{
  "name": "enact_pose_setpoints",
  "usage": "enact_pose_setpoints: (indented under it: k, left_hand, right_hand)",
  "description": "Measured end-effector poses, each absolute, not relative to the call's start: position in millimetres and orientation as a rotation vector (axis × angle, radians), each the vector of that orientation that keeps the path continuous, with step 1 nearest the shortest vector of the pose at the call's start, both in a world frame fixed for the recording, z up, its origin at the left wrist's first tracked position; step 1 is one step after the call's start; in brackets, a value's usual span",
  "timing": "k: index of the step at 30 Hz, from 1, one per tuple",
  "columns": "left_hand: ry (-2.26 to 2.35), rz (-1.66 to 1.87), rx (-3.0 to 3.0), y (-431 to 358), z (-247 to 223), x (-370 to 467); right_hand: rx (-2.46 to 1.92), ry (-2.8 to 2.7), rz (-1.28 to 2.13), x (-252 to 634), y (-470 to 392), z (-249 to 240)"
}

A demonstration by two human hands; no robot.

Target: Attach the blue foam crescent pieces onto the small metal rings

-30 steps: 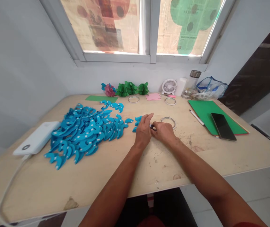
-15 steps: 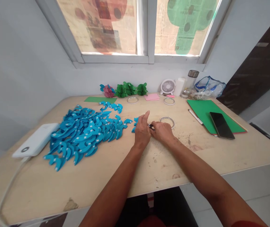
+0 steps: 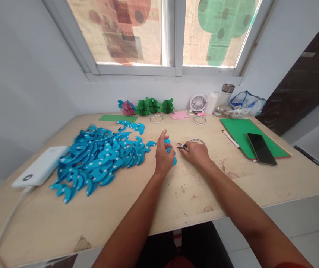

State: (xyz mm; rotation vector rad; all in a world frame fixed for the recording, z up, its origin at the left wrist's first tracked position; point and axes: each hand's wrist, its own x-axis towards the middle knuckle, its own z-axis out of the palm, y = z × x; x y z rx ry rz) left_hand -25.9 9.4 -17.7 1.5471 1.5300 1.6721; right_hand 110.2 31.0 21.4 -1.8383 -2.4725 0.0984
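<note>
My left hand (image 3: 163,156) is closed on a blue paper piece (image 3: 174,160), part of which shows beside the fingers and thumb. To its right, my right hand (image 3: 197,152) grips small scissors (image 3: 182,146), whose blades are parted and point left toward my left hand. Small white bits show at the blades. Behind my right hand lies a roll of tape (image 3: 198,141), partly hidden. A large pile of blue curved paper pieces (image 3: 100,156) with white squares on them spreads over the left of the table.
A white power bank (image 3: 41,165) with a cable is at the left edge. Two more rings (image 3: 156,119), green paper decorations (image 3: 154,105), a small fan (image 3: 198,102) and a bottle (image 3: 226,96) stand behind. A phone (image 3: 261,148) rests on green sheets (image 3: 240,130) at right.
My left hand has moved slightly left and turned, showing more of the blue paper. The hands are farther apart, and the scissors' blades now show parted.
</note>
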Motion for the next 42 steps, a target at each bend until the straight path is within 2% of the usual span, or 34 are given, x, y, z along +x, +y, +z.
enact_pose_setpoints:
  k: [18, 23, 27, 32, 38, 42]
  left_hand:
    - [1.31, 1.773, 0.951, 19, -20, -44]
    - [1.276, 1.814, 0.743, 18, -14, -42]
    - [1.293, 1.84, 0.681, 17, -10, -42]
    - [1.306, 1.903, 0.696, 18, -10, -43]
    - [1.313, 1.879, 0.713, 19, -9, -40]
    - [1.284, 1.781, 0.704, 14, -2, -35]
  right_hand:
    - [-1.922, -2.328, 0.145, 127, 43, 15]
    - [-1.884, -2.283, 0.047, 131, 47, 14]
    - [-1.702, -2.303, -0.003, 129, 47, 14]
    - [-1.372, -2.511, 0.148, 111, 37, 8]
    - [-1.325, -2.477, 0.152, 100, 32, 0]
    - [-1.234, -2.309, 0.299, 101, 35, -2]
